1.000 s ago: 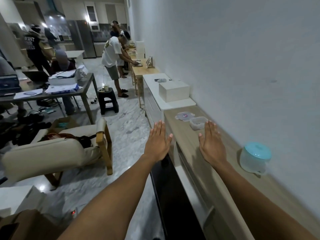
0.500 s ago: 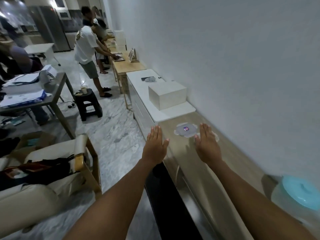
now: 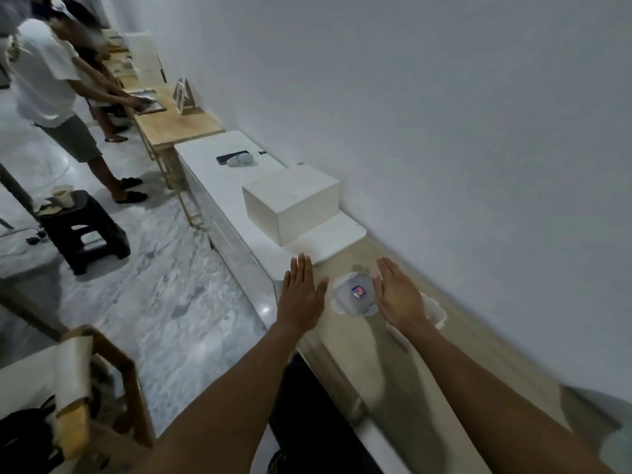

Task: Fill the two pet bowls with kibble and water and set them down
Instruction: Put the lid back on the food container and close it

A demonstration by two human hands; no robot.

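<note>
Both my hands are stretched out flat, palms down, over a long wooden counter [image 3: 455, 367] along the white wall. My left hand [image 3: 301, 295] hovers at the counter's front edge, fingers together, holding nothing. My right hand [image 3: 398, 295] is over the counter, also holding nothing. Between them lies a clear square lid with a small red-and-blue sticker [image 3: 355, 294]. A clear shallow container [image 3: 434, 309] sits just right of my right hand, partly hidden by it. The image is motion-blurred.
A white box [image 3: 290, 203] stands on a white cabinet [image 3: 212, 162] beyond the counter, then a wooden table [image 3: 178, 126]. A person in a white shirt [image 3: 44, 80] stands there. A black stool [image 3: 85, 230] and an armchair [image 3: 78, 371] are on the marble floor at left.
The view has advanced along the counter toward the lid and container. The blue-lidded jug at right has slipped out of the frame. Both hands stay flat and apart.
</note>
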